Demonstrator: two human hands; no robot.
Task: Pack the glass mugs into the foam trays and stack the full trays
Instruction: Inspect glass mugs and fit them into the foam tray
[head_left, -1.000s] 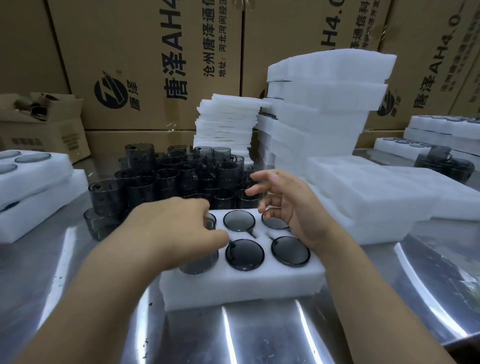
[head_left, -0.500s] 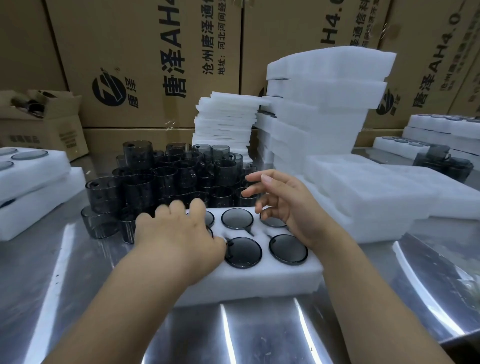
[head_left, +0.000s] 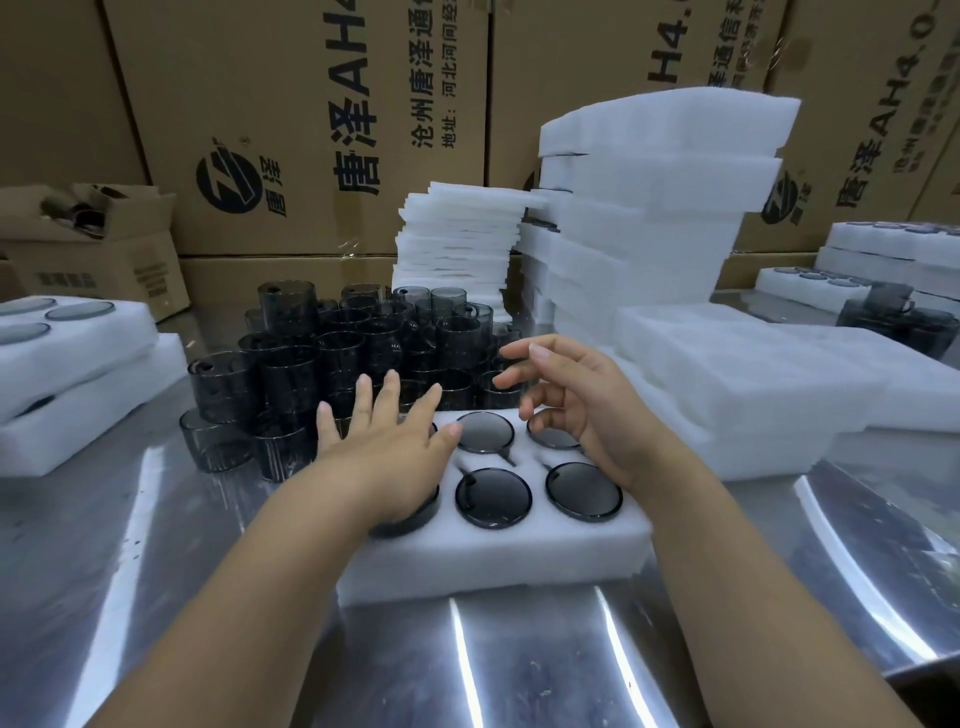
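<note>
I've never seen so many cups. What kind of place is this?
Probably a packing room in a factory or warehouse: big cardboard boxes line the wall, glass mugs crowd a metal table, and white foam trays stand stacked.

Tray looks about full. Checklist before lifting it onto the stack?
1. Six pockets of the foam tray filled: cannot tell; four mugs show plainly, the left hand hides most of the left pair.
2. Visible mugs seated flush: ok.
3. Both hands free: ok; left hand and right hand open, holding nothing.
4. Gap between loose mugs and the tray's back edge: cannot tell; they stand close behind.
5. Flat top on the filled trays at left: ok.
</note>
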